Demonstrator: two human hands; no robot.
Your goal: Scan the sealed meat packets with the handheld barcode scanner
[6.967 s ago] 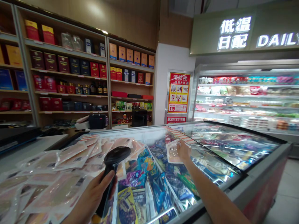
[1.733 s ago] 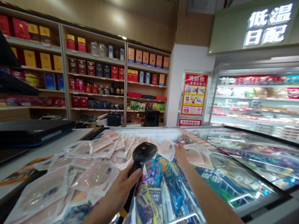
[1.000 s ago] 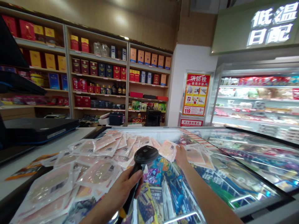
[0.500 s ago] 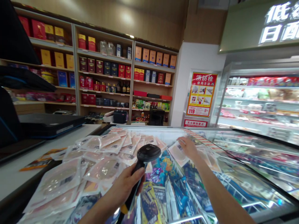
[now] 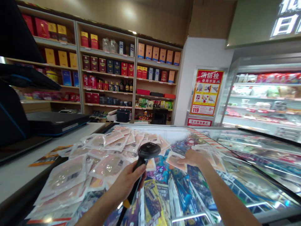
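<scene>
Near the middle of the head view, my left hand (image 5: 130,180) is wrapped round the handle of a black barcode scanner (image 5: 148,150), its head pointing away from me. To its right, my right hand (image 5: 194,158) pinches the edge of a flat clear plastic packet (image 5: 175,160) between thumb and fingers. The packet is tilted above the freezer, and its contents look pale and flat. Similar packets (image 5: 110,166) lie in a wide overlapping heap left of the scanner. A smaller group of packets (image 5: 215,157) lies just behind and right of my right hand.
Beneath the hands is a glass-topped chest freezer (image 5: 249,163) with colourful bags inside. On the left, a counter (image 5: 21,175) carries a dark checkout machine (image 5: 56,122) and an orange packet (image 5: 50,156). Shelves of boxes (image 5: 107,66) line the back wall.
My right hand has drawn the packet nearer to me and lower, and the packet's tilt has changed. The scanner stays in my left hand, and the view has shifted slightly.
</scene>
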